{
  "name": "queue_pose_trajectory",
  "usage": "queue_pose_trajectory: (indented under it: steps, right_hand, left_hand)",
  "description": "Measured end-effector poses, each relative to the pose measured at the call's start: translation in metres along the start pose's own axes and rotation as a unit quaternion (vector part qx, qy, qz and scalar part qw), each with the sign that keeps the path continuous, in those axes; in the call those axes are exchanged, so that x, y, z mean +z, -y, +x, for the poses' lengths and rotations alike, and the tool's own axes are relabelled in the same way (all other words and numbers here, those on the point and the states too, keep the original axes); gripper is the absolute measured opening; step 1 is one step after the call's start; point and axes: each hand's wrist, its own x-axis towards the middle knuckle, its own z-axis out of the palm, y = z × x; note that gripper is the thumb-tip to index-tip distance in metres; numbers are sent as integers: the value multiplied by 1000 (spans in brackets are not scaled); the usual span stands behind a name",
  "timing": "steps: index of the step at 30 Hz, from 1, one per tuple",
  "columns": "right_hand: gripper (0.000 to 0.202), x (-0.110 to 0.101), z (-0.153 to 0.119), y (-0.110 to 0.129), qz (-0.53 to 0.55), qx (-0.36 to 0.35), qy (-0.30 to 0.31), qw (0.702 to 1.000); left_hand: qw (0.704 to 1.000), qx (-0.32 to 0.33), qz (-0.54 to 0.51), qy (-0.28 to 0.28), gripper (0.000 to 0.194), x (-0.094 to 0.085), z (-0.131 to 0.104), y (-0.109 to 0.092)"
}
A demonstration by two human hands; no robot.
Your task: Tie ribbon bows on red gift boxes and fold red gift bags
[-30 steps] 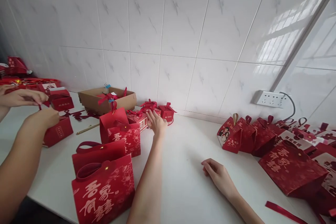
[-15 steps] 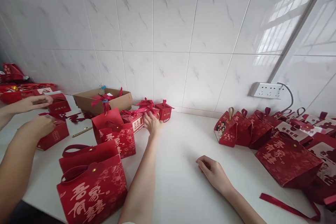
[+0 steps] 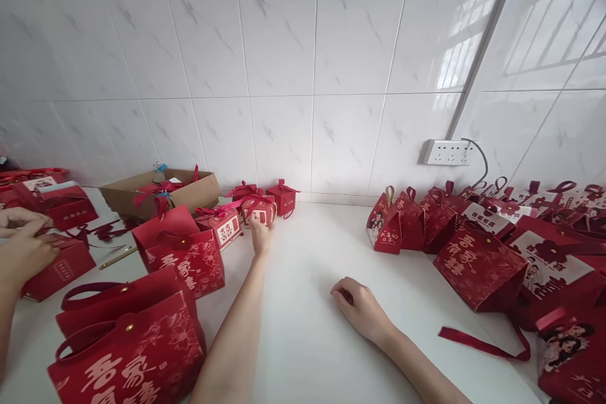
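Note:
My left hand (image 3: 261, 235) reaches toward the wall, its fingers closed on the front of a small red gift box (image 3: 269, 209) with a pale label; my palm hides part of the box. To its left stands a ribboned red candy box (image 3: 222, 227) with a double-happiness label. Another small red box (image 3: 285, 199) sits just right of the held one, by the wall. My right hand (image 3: 357, 303) rests on the white table with its fingers curled in, and nothing shows in it.
Large red gift bags (image 3: 142, 353) stand at front left, below a brown carton (image 3: 189, 192). Many finished-looking red boxes (image 3: 478, 265) crowd the right side, near a loose ribbon (image 3: 483, 344). A co-worker's hands (image 3: 28, 246) handle a box at far left.
My view has turned right, shifting everything leftward in the picture. My left hand's spread fingers have closed on the small box. My right hand has stayed curled on the table.

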Motion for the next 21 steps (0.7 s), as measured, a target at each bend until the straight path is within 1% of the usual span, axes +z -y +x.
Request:
queue_pose_trajectory:
  steps: [4,6,10,13,15,16,18,19,20,21]
  right_hand:
    - [19,2,0,-1,-2,-12,0,1000]
    - [20,4,1,-2,-4,-19,-3,1000]
    - [20,8,4,-4,-1,-33,-13,999]
    - [20,8,6,-4,10,-40,-17,999]
    - [19,6,7,-5,22,-41,-18,999]
    - [19,4,7,-7,31,-40,-19,999]
    - [18,2,7,-9,51,-38,-28,998]
    - [17,1,7,-8,61,-40,-38,997]
    - [19,0,7,-6,68,-43,-50,996]
    - [24,-2,9,-2,78,-48,-71,993]
  left_hand:
    - [996,-59,18,-69,44,9,2,1]
    - [992,-89,16,-91,46,13,7,-1]
    - [987,-126,-2,-101,47,18,18,-6]
    - [984,-141,-21,-103,47,16,17,-10]
    - [983,-145,-41,-105,48,13,8,-14]
    - [982,-144,-55,-105,51,12,0,-18]
    - [981,-134,-94,-102,65,10,-22,-28]
    - [981,-121,-118,-97,75,10,-35,-35]
    - [980,-102,-144,-91,80,9,-48,-45]
    - [979,-74,-173,-83,82,7,-60,-57]
